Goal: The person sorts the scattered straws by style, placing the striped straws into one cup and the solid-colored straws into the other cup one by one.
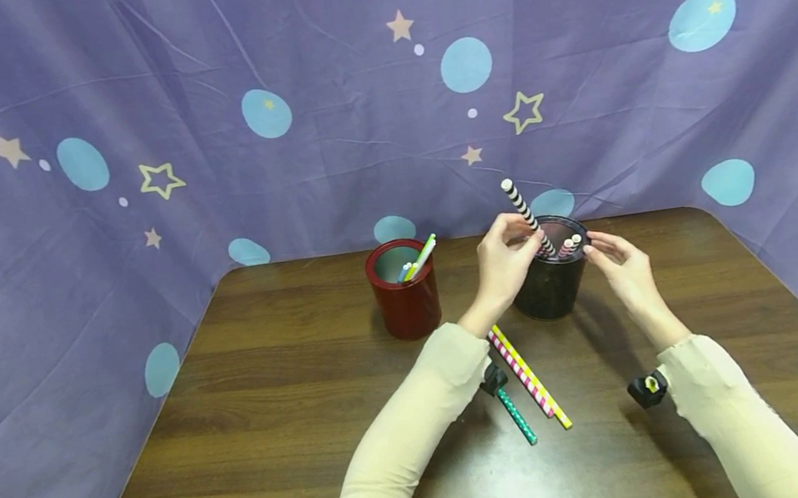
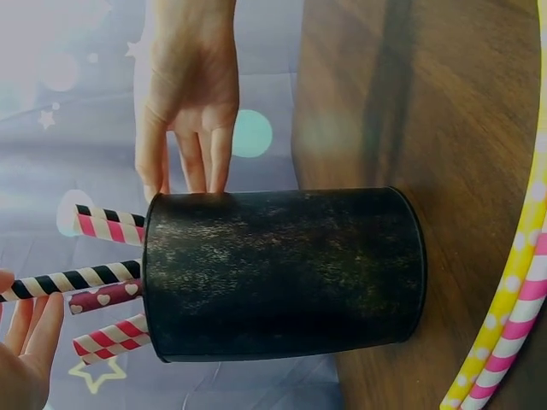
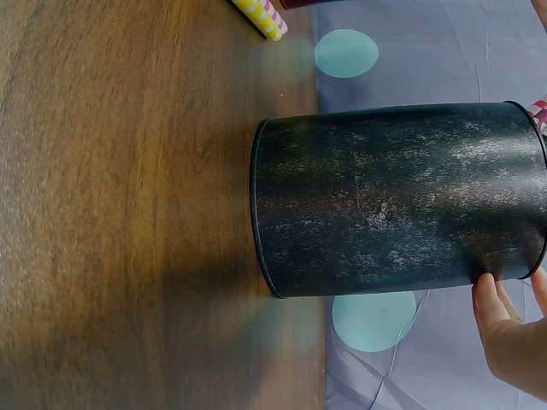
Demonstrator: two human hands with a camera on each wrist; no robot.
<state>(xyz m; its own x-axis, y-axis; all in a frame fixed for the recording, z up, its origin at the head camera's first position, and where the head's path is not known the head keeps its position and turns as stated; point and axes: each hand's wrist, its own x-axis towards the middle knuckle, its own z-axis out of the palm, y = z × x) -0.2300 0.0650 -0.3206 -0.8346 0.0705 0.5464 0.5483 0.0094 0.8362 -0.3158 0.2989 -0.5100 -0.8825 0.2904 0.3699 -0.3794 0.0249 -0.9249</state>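
My left hand (image 1: 507, 264) pinches a black-and-white striped paper straw (image 1: 524, 207), which leans with its lower end inside a black can (image 1: 550, 290). Several other straws stick out of that can, among them a pink-and-white striped straw (image 2: 111, 339), a dark red straw with white hearts (image 2: 104, 296) and a black, pink and white one (image 2: 109, 224). On the can's other side, my right hand (image 1: 625, 270) grips the rim, its fingers against the outer wall in the right wrist view. The can stands upright on the table.
Left of the black can stands a dark red can (image 1: 410, 308) holding several thin coloured sticks. Nearer me on the wooden table (image 1: 257, 436) lie a pink-striped straw (image 1: 521, 373), a yellow straw (image 1: 535, 378) and a green dotted one (image 1: 517, 417). A purple curtain (image 1: 359, 178) hangs behind.
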